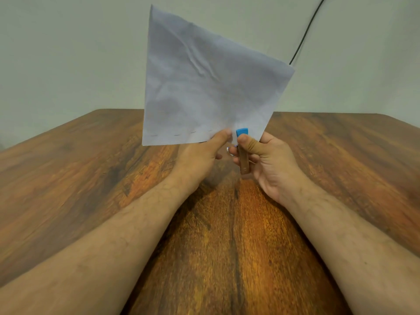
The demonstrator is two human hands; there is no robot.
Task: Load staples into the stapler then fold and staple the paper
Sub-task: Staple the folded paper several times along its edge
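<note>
Wooden table (91, 189) below, bare forearms reaching in. Folded paper (204, 87) held upright in the air, pinched at its lower edge by left hand (202, 153). Right hand (266, 160) gripping stapler (242, 144), blue tip at that edge. Row of staples (175, 134) already in. Stapling step, seemingly late; next, squeeze firmly, paper steady.
</note>
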